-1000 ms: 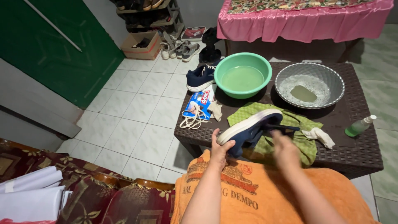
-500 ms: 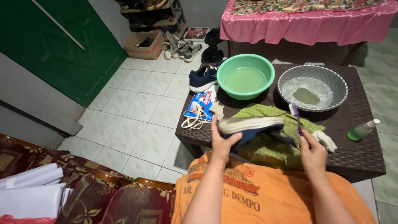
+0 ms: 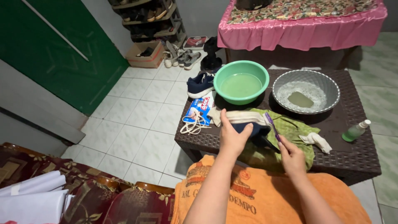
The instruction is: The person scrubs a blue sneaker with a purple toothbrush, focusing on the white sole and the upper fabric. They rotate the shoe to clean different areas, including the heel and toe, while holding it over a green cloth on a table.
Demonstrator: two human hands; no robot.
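Currently, at the far left, white folded cloth (image 3: 29, 199) lies on a dark red patterned cushion (image 3: 83, 199), with pale tiled floor (image 3: 137, 120) beyond. On the near-left corner of the dark woven rattan desk (image 3: 356, 157) rest a bundle of white shoelaces (image 3: 192, 124) and a blue and white sachet (image 3: 200, 108); a second navy sneaker (image 3: 200, 84) stands behind them at the desk edge.

The left hand (image 3: 232, 139) holds a navy sneaker with a white sole (image 3: 244, 121) on its side, sole edge upward, above a green cloth (image 3: 294, 132) spread on the desk. The fingers are clamped on the shoe, thumb on one side and the rest curled over the upper. Behind it, a green plastic basin of cloudy water (image 3: 241, 81) stands just beside a grey metal bowl (image 3: 306, 91) with foamy liquid.

The right hand (image 3: 292, 157) grips a purple-handled toothbrush (image 3: 271, 124), fingers closed round the handle, head raised just beside the shoe; contact cannot be told. A crumpled white rag (image 3: 317, 141) lies on the green cloth, and a small green bottle with a white cap (image 3: 355, 130) lies further right. An orange towel (image 3: 257, 199) covers the lap.

Judged progress: laces removed and water prepared. The sole looks pale, but how much scrubbing is done cannot be told. The second sneaker appears to await attention.
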